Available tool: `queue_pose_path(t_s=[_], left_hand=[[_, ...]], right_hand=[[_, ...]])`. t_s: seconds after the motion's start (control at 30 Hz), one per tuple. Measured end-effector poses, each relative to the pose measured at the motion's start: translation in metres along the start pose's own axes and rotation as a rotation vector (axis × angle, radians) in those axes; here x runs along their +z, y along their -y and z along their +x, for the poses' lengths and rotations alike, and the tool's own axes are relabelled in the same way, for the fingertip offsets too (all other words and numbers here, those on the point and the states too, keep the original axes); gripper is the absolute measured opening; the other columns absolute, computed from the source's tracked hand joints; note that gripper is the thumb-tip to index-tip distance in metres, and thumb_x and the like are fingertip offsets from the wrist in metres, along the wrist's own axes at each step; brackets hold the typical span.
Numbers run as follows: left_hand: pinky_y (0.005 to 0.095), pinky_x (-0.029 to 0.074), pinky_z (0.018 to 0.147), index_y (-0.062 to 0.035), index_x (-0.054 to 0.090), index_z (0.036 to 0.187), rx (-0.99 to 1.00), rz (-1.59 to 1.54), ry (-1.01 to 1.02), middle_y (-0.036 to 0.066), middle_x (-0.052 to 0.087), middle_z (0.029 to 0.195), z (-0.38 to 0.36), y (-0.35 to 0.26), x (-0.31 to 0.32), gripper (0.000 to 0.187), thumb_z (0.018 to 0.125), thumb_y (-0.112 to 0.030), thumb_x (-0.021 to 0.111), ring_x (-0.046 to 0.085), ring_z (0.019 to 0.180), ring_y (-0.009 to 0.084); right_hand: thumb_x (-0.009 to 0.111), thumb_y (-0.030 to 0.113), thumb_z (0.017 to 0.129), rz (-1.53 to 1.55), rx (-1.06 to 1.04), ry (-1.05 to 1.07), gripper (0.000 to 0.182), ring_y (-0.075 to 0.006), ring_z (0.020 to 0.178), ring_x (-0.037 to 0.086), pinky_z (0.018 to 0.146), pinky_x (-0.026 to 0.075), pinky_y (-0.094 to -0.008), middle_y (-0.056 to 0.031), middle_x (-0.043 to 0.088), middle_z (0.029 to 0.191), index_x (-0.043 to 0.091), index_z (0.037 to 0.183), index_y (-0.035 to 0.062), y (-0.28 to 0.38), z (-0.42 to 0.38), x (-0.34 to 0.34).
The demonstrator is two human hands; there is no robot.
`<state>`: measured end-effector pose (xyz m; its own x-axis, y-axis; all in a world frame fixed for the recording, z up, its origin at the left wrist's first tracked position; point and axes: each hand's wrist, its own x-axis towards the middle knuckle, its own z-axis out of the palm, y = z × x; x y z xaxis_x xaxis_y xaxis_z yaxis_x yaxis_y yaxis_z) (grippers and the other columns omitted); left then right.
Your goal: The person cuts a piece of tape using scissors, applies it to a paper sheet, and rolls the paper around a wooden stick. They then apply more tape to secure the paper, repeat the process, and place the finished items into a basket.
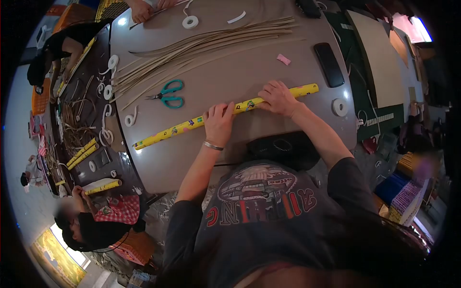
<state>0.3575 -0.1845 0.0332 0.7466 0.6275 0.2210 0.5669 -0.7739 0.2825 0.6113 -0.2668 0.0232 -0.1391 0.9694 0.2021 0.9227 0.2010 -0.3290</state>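
A long yellow patterned paper tube [185,127] lies slantwise across the brown table. My left hand [219,124] rests on the tube near its middle, fingers closed over it. Further right, my right hand [278,98] is wrapped over the same tube, short of its right end. Teal-handled scissors [170,94] lie to the left above the tube, their blades apart. Long tan strips [192,49] are spread in a bundle beyond the scissors. A small pink piece [283,59] sits beyond my right hand.
White tape rolls [340,107] [190,22] and a black phone [329,65] lie on the table [240,173]. A black bag [283,146] is at the near edge. Another person's hands [140,10] show at the far edge. Co-workers sit on the left.
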Motion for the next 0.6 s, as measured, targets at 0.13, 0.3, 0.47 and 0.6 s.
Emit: queue_pose_path(t_s=[0.13, 0.3, 0.47, 0.6], left_hand=[[0.0436, 0.042, 0.082, -0.0165, 0.062, 0.121, 0.013, 0.051, 0.001, 0.002, 0.056, 0.107, -0.014, 0.028, -0.008, 0.045, 0.078, -0.018, 0.073, 0.055, 0.098, 0.0241], [0.0454, 0.041, 0.084, -0.0135, 0.058, 0.123, -0.037, 0.146, 0.070, 0.002, 0.056, 0.110, -0.014, 0.030, -0.011, 0.049, 0.077, -0.022, 0.073, 0.054, 0.103, 0.0237], [0.0572, 0.036, 0.097, -0.0099, 0.050, 0.133, 0.012, 0.095, 0.105, 0.005, 0.053, 0.130, 0.000, -0.009, 0.017, 0.050, 0.085, -0.017, 0.061, 0.049, 0.123, 0.0245], [0.0645, 0.026, 0.106, -0.0071, 0.047, 0.137, 0.056, 0.079, 0.078, 0.007, 0.046, 0.143, 0.011, -0.045, 0.036, 0.049, 0.089, -0.012, 0.049, 0.041, 0.135, 0.0250]], right_hand=[[0.070, 0.036, 0.081, -0.047, 0.014, 0.024, 0.034, -0.0243, 0.103, 0.052, 0.090, 0.043, -0.0410, -0.0048, 0.056, 0.101, 0.062, 0.106, 0.0138, -0.021, -0.027, -0.021], [0.068, 0.033, 0.083, -0.052, 0.106, 0.067, 0.039, -0.0230, 0.107, 0.050, 0.094, 0.040, -0.0424, -0.0046, 0.055, 0.107, 0.061, 0.117, 0.0149, -0.026, -0.036, -0.023], [0.065, 0.032, 0.085, -0.044, 0.135, 0.066, 0.039, -0.0223, 0.107, 0.050, 0.094, 0.038, -0.0419, -0.0042, 0.053, 0.109, 0.060, 0.121, 0.0157, -0.024, -0.037, -0.022], [0.066, 0.031, 0.085, -0.057, 0.119, 0.037, 0.040, -0.0227, 0.106, 0.050, 0.093, 0.038, -0.0409, -0.0044, 0.053, 0.108, 0.060, 0.121, 0.0154, -0.024, -0.038, -0.020]])
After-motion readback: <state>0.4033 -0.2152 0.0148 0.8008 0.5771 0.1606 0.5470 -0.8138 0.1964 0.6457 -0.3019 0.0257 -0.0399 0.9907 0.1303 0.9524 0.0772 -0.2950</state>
